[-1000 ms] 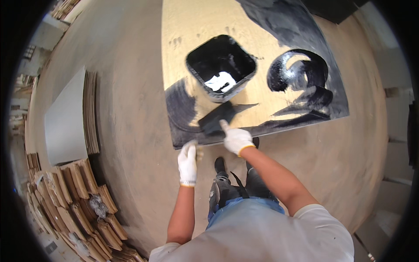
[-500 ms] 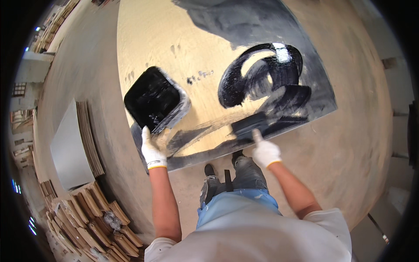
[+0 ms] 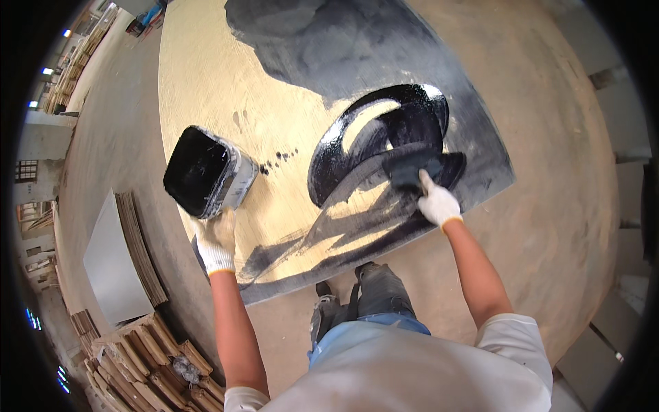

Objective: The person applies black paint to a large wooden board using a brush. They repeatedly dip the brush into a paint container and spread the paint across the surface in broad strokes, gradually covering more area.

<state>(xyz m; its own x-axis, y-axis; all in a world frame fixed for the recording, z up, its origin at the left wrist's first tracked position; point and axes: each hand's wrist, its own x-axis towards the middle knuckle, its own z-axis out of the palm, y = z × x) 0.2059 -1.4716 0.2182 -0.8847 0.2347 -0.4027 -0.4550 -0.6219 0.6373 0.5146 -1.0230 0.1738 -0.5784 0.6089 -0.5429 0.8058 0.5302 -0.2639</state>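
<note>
My left hand [image 3: 217, 240], in a white knit glove, is closed on the near edge of a squarish plastic bucket [image 3: 238, 180]. Black liquid coats the inside of the bucket, and smears mark its pale wall. Whether the bucket rests on the board or is held off it, I cannot tell. My right hand [image 3: 437, 204], gloved too, grips a flat dark spreader [image 3: 406, 172] pressed to the board, its blade blurred. Under both hands lies a large yellowish board [image 3: 195, 89]. Glossy black curved strokes [image 3: 326, 168] cover part of it, with duller grey-black film at its far and right side.
At the left stands a stack of grey-topped sheets [image 3: 117, 261]. Bundled wooden strips [image 3: 141, 353] are piled nearer me on the left. Concrete floor [image 3: 556, 172] surrounds the board, and my legs [image 3: 384, 295] are close to its near edge.
My right hand has swept the spreader away from the near edge and slightly right, smearing black over the board. The bucket and left hand appear further left, while the whole view has shifted.
</note>
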